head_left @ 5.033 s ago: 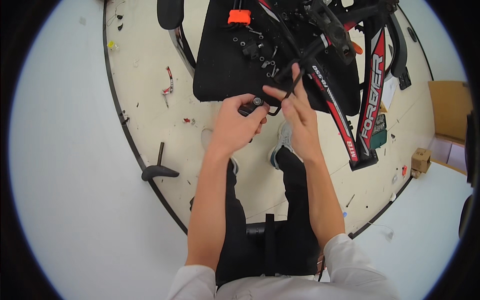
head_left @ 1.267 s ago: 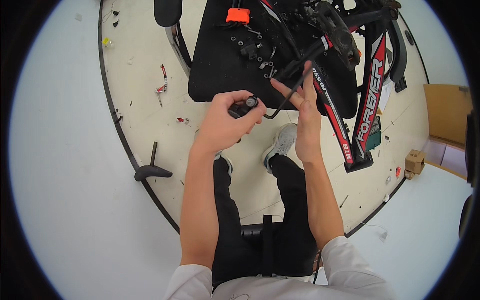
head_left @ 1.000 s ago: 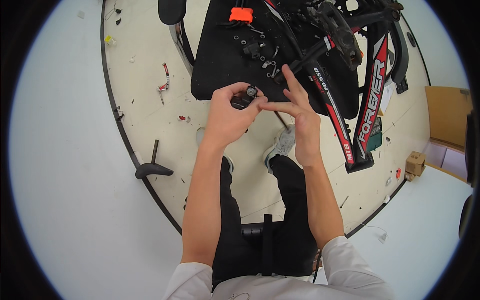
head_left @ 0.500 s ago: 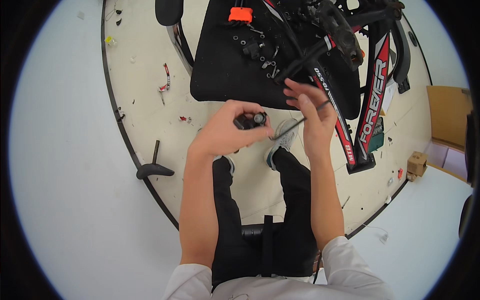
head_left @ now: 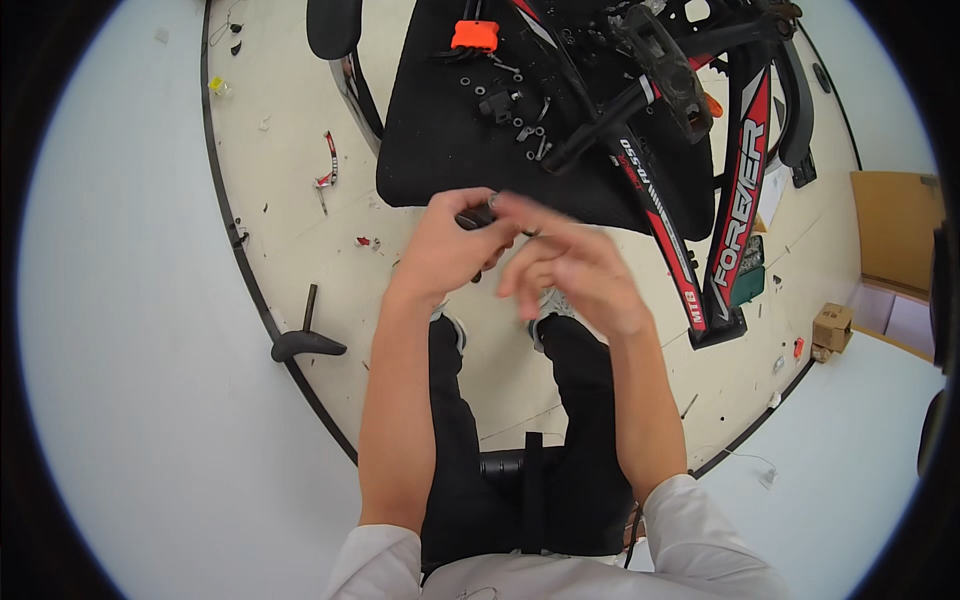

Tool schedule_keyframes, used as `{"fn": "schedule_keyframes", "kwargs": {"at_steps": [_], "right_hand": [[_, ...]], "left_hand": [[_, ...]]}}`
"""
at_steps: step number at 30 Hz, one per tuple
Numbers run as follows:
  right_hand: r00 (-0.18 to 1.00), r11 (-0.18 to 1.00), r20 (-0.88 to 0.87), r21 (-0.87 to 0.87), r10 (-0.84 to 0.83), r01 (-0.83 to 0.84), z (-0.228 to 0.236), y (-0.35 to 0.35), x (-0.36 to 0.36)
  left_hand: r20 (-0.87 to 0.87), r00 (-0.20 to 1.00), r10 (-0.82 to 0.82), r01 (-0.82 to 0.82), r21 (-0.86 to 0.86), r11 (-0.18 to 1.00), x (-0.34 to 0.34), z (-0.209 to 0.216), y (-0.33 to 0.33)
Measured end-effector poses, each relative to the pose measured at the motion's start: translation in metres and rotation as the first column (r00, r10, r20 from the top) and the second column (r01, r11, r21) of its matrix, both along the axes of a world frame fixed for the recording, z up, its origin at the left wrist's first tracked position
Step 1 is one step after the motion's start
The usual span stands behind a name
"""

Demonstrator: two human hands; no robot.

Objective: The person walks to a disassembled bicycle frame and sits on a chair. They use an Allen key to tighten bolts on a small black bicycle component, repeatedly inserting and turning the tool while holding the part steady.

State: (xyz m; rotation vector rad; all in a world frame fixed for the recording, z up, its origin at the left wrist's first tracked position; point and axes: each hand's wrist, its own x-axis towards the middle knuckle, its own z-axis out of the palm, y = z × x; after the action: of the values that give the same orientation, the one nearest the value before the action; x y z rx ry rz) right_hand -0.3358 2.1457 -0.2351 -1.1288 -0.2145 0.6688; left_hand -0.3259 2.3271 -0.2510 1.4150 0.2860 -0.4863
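Observation:
My left hand (head_left: pixel 455 240) is closed around a small black metal part (head_left: pixel 472 217), just in front of the black seat's front edge. Most of this part is hidden by my fingers, so its exact kind does not show. My right hand (head_left: pixel 580 275) reaches across to it from the right. Its index finger, smeared by motion, lies over the part's upper end, and the lower fingers are bent and spread. Whether anything is between the right fingers I cannot make out; the thin dark rod seen earlier does not show clearly.
Ahead is a black chair seat (head_left: pixel 430 150) with bolts, washers, a black fitting (head_left: pixel 497 104) and an orange piece (head_left: pixel 475 36). A red and black bike frame (head_left: pixel 735 210) with a pedal (head_left: pixel 680 90) leans across its right side. On the floor lie a saddle (head_left: pixel 308 343) and a brake lever (head_left: pixel 330 160).
My right hand has swung left and in over the part in my left hand. The thin rod that stretched between the hands has dropped out of sight. My left hand has shifted slightly up and left.

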Motion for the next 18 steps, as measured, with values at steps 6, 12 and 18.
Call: {"fn": "schedule_keyframes", "kwargs": {"at_steps": [6, 12, 18], "right_hand": [[0.99, 0.934, -0.142, -0.351, 0.018, -0.068, -0.013, -0.022, 0.019], [0.932, 0.916, -0.034, 0.199, 0.361, -0.348, -0.018, -0.021, 0.01], [0.983, 0.983, -0.185, 0.177, -0.019, 0.052, -0.007, -0.029, 0.017]], "left_hand": [[0.053, 0.996, 0.076, -0.047, -0.426, 0.904, -0.002, 0.011, 0.019], [-0.001, 1.0, -0.01, 0.01, -0.268, 0.963, -0.002, 0.008, 0.005], [0.031, 0.998, -0.059, 0.064, -0.173, 0.983, -0.001, 0.001, 0.002]]}}
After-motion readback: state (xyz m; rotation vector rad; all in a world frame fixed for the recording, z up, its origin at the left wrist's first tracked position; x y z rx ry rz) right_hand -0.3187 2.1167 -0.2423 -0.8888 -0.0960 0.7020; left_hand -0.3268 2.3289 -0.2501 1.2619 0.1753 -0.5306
